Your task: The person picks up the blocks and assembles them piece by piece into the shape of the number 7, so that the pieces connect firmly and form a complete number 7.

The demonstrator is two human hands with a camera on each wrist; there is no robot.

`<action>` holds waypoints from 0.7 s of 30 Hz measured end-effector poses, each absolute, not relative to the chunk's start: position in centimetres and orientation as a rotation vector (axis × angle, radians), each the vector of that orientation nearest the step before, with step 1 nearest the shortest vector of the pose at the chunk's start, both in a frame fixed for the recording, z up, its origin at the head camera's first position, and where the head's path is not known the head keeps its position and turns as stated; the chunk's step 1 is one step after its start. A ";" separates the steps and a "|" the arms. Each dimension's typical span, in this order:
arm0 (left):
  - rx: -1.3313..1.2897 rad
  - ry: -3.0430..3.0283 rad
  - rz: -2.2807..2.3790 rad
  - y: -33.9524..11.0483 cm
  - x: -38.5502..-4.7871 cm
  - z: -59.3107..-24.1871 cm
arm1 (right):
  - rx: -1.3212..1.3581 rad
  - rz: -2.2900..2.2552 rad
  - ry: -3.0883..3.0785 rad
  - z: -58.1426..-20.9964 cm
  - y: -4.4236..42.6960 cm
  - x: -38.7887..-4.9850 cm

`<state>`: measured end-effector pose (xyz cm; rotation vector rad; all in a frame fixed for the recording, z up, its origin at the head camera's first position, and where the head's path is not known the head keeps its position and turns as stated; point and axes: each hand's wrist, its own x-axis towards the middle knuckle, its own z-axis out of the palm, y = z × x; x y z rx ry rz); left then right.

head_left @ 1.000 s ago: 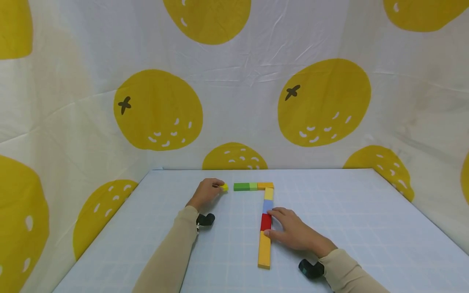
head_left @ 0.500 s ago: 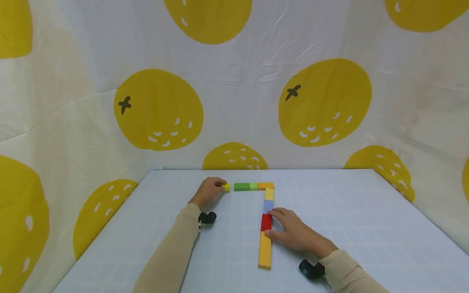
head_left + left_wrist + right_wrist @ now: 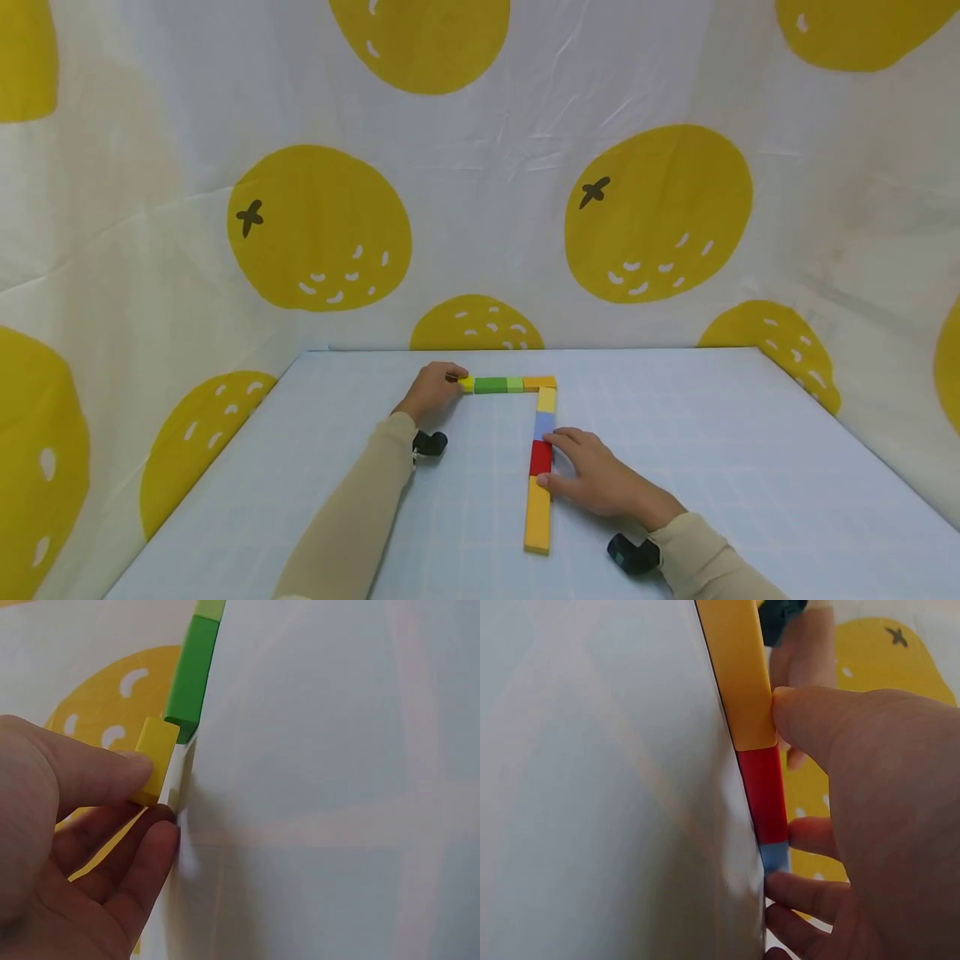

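My left hand [image 3: 431, 390] pinches a small yellow block [image 3: 156, 759] between thumb and fingers. This block is at the left end of the far row, touching or nearly touching the dark green block [image 3: 491, 385]. Beyond that lie a light green block [image 3: 514, 384] and an orange block [image 3: 539, 382]. From the row's right end a column runs toward me: pale yellow block [image 3: 547, 399], blue block [image 3: 543, 426], red block [image 3: 541, 457], long orange block [image 3: 537, 517]. My right hand [image 3: 600, 477] rests along the column's right side, thumb on the long orange block, fingertips by the blue and red blocks.
The blocks lie on a table [image 3: 675, 417] with a pale checked cover. A white curtain [image 3: 487, 208] printed with large yellow fruit hangs behind and at the sides. Each wrist wears a black camera [image 3: 633, 555].
My left hand has moved the yellow block to the right, closing the gap to the dark green block. My right hand has stayed by the column. The head view has shifted slightly.
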<state>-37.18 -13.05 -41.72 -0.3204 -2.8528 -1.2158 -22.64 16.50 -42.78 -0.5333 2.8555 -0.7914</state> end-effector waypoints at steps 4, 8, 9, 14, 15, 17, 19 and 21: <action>-0.315 -2.862 -1.203 -12.9 -37.3 -41.7 | -0.518 -0.796 2.852 -42.7 16.5 -22.6; -0.295 -2.886 -1.189 -12.8 -37.4 -41.9 | -0.514 -0.797 2.840 -42.6 16.4 -22.6; -0.293 -2.892 -1.190 -12.8 -37.4 -41.9 | -0.517 -0.793 2.842 -42.6 16.4 -22.6; -0.286 -2.899 -1.226 -12.8 -37.5 -41.7 | -0.526 -0.768 2.873 -42.4 16.6 -22.6; -0.288 -2.899 -1.232 -12.8 -37.5 -41.6 | -0.528 -0.768 2.876 -42.4 16.6 -22.6; -0.288 -2.899 -1.237 -12.8 -37.5 -41.6 | -0.526 -0.780 2.869 -42.3 16.6 -22.6; -0.279 -2.904 -1.236 -12.8 -37.4 -41.7 | -0.527 -0.797 2.853 -42.4 16.6 -22.6; -0.269 -2.905 -1.233 -12.9 -37.4 -41.8 | -0.528 -0.803 2.842 -42.5 16.5 -22.5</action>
